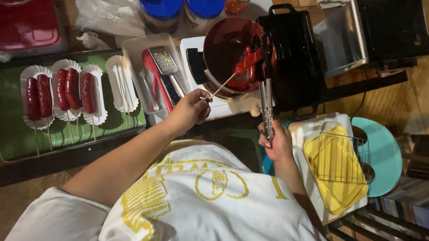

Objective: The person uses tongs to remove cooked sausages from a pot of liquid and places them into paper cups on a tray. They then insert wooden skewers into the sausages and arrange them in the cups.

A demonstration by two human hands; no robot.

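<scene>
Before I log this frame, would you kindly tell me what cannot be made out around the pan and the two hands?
Head view only:
- Pan contents: dark and glossy; the sausage and tongs cover part of it.
- Stove controls: hidden under the pan.
- Left hand fingers: the grip on the skewer stick is too small to tell.
- Right hand: its palm side is hidden behind the tongs' handles.
- Red lidded box: cut off by the top edge.
</scene>
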